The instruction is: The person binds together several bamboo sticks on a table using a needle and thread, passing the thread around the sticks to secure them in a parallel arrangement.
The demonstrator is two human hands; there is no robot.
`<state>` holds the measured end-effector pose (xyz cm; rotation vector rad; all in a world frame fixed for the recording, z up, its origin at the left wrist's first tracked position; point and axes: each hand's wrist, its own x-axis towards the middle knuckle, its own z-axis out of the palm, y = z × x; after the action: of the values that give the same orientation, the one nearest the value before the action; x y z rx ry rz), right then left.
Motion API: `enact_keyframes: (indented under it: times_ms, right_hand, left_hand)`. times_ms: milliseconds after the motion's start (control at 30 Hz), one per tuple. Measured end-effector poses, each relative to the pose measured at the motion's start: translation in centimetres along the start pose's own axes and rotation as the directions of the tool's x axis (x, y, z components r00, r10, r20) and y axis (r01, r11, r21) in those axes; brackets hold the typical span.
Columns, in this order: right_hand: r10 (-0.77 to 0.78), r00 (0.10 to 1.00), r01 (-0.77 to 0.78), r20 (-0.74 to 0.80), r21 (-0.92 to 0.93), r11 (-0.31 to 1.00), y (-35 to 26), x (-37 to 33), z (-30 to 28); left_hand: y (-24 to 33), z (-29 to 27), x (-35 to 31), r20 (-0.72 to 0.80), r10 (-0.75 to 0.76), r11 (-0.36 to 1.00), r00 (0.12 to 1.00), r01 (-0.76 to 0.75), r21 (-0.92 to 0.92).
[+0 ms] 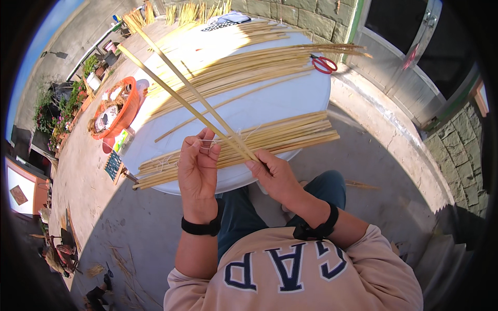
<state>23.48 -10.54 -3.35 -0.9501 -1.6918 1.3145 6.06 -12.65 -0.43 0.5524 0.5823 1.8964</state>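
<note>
My right hand (277, 173) grips two long pale straw stalks (163, 90) near their lower ends, where they come together. From there they spread apart slightly and slant up to the far left, over the table. My left hand (199, 166) is raised beside them, thumb and fingers pinching a thin white thread (207, 140) that runs toward the stalks. Beneath my hands lies a row of similar stalks (306, 133) along the table's near edge, with loose white thread ends among them. How the thread meets the two held stalks is too fine to make out.
More stalks (233, 70) lie across the white round table (249, 106). Red-handled scissors (323, 64) rest at its right edge. An orange basin (136, 101) holding bags stands to the left. Bundles of stalks (194, 13) lean at the far wall, and doors (399, 46) are at the right.
</note>
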Motion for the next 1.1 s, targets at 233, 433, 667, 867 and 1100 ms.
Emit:
enact_keyframes:
  times_ms: [233,433,667,867,1100]
  right_hand:
    - [-0.174,0.982,0.163,-0.076,-0.128,0.978,-0.3,-0.5,0.2]
    - [-0.286,0.955,0.261,-0.079,-0.231,0.937,-0.6,-0.7,0.2]
    - [-0.364,0.931,0.331,-0.034,-0.345,0.878,-0.5,-1.6,0.4]
    - [-0.358,0.933,0.355,0.043,-0.283,0.891,-0.8,-1.6,-0.5]
    - [-0.581,0.814,0.529,-0.016,-0.392,0.753,-1.5,1.7,-3.2]
  left_hand:
    - [-0.2,0.5,-0.3,0.006,-0.141,0.986,0.99,0.14,0.089]
    - [0.3,1.9,-1.6,-0.052,-0.153,0.728,0.987,0.148,0.669]
    - [0.3,1.1,-2.2,-0.042,-0.213,0.761,0.976,0.192,0.619]
    - [0.9,1.2,-2.8,-0.068,-0.263,0.782,0.962,0.254,0.569]
    - [0.6,1.6,-2.9,-0.016,-0.275,0.794,0.961,0.237,0.56]
